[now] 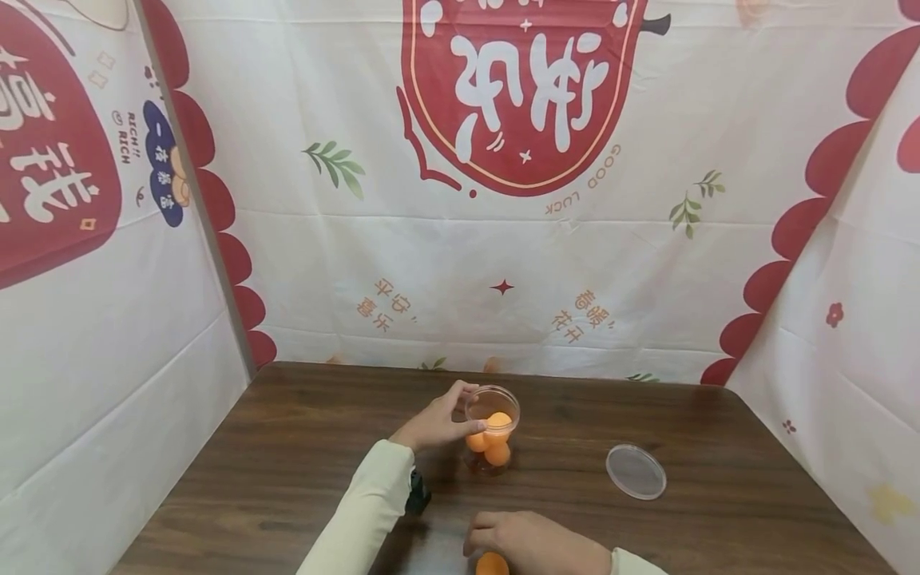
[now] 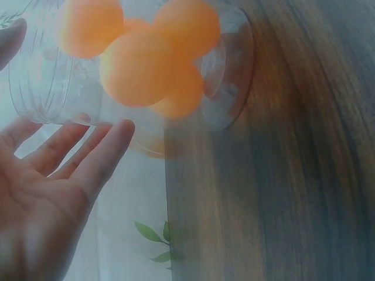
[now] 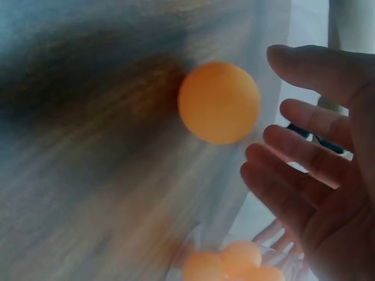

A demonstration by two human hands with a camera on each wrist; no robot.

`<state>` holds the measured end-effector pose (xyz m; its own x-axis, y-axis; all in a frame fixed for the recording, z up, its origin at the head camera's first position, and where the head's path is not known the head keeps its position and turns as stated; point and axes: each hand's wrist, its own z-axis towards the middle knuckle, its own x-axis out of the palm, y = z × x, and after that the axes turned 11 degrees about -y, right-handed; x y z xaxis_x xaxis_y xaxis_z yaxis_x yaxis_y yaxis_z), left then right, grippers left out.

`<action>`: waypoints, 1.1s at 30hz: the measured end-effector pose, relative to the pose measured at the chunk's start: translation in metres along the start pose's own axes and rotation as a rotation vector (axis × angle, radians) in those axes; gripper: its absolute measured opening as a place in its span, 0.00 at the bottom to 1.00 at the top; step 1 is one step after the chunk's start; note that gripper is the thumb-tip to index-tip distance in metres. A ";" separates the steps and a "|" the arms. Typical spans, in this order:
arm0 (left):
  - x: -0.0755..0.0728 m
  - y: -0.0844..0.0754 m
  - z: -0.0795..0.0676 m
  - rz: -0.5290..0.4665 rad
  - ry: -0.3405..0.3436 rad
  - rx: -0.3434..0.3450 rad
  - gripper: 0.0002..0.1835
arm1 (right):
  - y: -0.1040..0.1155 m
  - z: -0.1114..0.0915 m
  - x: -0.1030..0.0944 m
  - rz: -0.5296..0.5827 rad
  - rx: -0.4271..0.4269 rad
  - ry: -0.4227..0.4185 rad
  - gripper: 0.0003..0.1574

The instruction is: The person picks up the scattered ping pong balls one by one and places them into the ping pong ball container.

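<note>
My left hand holds a clear plastic jar near its rim, thumb on the near side and fingers on the far side. Several orange balls lie piled inside the jar, whose mouth is uncovered. At the front of the table, my right hand is over a single orange ball. From the right wrist, that ball shows just beyond the spread fingertips, with a gap between thumb and fingers and nothing held.
A round clear lid lies on the dark wooden table, right of the jar. Printed white cloth hangs behind the table and along both sides. A small black object shows at the left wrist.
</note>
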<state>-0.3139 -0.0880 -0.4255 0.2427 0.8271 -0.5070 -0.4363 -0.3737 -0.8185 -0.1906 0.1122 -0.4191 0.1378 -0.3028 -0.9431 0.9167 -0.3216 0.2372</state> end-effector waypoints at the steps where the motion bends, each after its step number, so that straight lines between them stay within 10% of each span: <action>1: 0.000 0.000 0.000 0.001 -0.001 0.003 0.32 | 0.000 0.000 0.001 0.010 -0.002 0.003 0.17; 33: 0.000 0.001 0.000 0.023 -0.005 0.016 0.32 | -0.006 -0.001 -0.003 -0.004 0.035 -0.048 0.10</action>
<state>-0.3139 -0.0881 -0.4266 0.2283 0.8206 -0.5240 -0.4552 -0.3858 -0.8025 -0.1960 0.1158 -0.4178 0.1149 -0.3438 -0.9320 0.9035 -0.3537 0.2419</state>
